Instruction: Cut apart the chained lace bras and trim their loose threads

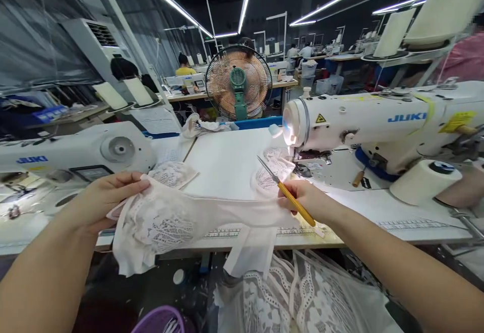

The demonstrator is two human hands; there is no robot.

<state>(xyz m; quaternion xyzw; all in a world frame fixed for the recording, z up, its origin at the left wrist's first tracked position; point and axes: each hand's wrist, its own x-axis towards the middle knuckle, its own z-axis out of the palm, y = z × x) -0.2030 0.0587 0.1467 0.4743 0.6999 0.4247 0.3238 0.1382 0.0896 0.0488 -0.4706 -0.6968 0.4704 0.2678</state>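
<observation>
A white lace bra piece (166, 222) is stretched between my two hands above the front edge of the table. My left hand (113, 197) pinches its cup at the upper left edge. My right hand (306, 199) is closed on the band's other end and also holds a slim tool with a yellow handle (297, 204). The tool's pointed metal end slants up and left; its exact kind is unclear. Beyond my right hand, another lace cup (270, 174) lies beside the needle of the right sewing machine (340, 121). A further lace cup (172, 174) rests behind the left hand.
Another sewing machine (121, 146) stands left. A green-centred fan (239, 81) is behind the white table (223, 154). A thread cone (425, 182) lies right. Lace pieces (287, 292) hang below the table edge, near a purple basket (161, 318). Other people sit farther back.
</observation>
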